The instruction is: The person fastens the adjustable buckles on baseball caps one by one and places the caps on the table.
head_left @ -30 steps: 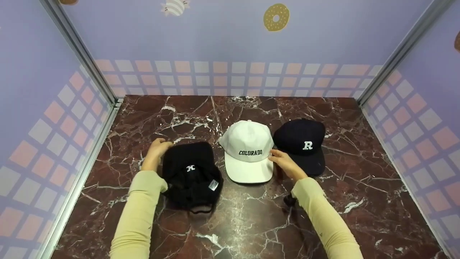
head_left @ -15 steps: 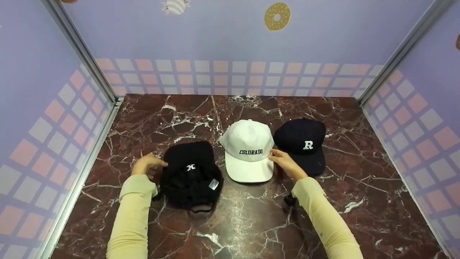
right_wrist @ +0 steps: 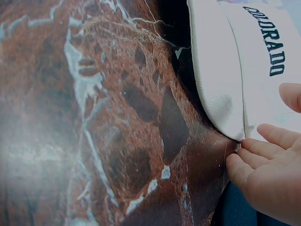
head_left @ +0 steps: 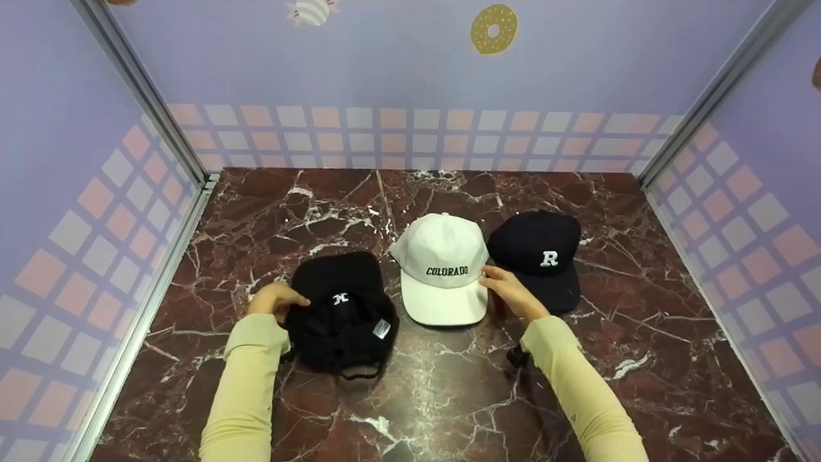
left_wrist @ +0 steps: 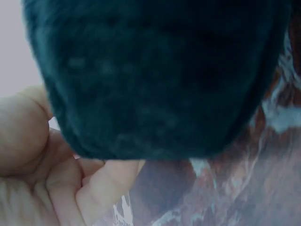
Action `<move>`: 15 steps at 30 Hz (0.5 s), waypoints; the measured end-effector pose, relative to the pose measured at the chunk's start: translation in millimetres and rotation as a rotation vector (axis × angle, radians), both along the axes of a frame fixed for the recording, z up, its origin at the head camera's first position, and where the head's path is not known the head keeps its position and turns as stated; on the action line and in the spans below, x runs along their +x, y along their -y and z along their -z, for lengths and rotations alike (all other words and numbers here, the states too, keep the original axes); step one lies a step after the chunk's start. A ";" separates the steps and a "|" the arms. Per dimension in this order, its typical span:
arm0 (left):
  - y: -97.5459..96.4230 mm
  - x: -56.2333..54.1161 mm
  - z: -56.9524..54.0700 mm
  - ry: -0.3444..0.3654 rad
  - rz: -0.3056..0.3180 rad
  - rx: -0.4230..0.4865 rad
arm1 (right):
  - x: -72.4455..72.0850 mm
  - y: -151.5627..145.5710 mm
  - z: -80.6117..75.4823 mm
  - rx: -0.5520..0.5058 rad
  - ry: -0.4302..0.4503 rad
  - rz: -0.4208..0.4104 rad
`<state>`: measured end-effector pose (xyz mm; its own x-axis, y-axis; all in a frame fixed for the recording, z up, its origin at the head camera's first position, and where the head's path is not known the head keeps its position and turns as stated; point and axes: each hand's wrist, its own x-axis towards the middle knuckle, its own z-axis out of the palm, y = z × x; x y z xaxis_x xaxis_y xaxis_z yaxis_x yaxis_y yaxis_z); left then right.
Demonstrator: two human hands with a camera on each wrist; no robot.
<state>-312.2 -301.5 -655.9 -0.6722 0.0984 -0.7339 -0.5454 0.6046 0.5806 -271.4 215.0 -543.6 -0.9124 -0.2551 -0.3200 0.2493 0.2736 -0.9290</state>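
A black cap (head_left: 349, 330) lies upside down on the left, its inside facing up with a white tag and a small white letter showing. My left hand (head_left: 277, 300) grips its left edge, thumb on top. In the left wrist view the dark fabric (left_wrist: 155, 84) fills the upper part and hides the fingertips of the left hand (left_wrist: 61, 174). At centre, a white cap (head_left: 442, 256) lettered COLORADO sits upright, brim toward me. My right hand (head_left: 512, 292) touches its right side with fairly straight fingers; the thumb stands apart in the right wrist view, above the fingers (right_wrist: 256, 155).
A dark cap (head_left: 539, 244) with a white R sits upright just right of the white one, beside my right hand. All lie on a red-brown marbled table (head_left: 423, 398). Patterned lilac walls (head_left: 410, 77) enclose the back and both sides.
My left hand has slid from the upper left corner of the black cap's brim down to its left edge, and takes hold there. The right hand and all caps stay in place.
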 end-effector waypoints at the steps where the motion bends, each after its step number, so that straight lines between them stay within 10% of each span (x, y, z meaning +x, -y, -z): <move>1: -7.8 5.4 -12.2 0.006 -0.010 0.014 | -0.2 0.2 0.0 0.000 0.000 0.004; 9: -84.5 68.6 -138.1 -0.092 -0.140 0.012 | -2.0 -0.2 1.0 -0.006 0.013 0.029; 15: -106.9 73.4 -146.6 -0.181 -0.118 -0.009 | -1.7 -0.5 0.9 -0.014 0.032 0.021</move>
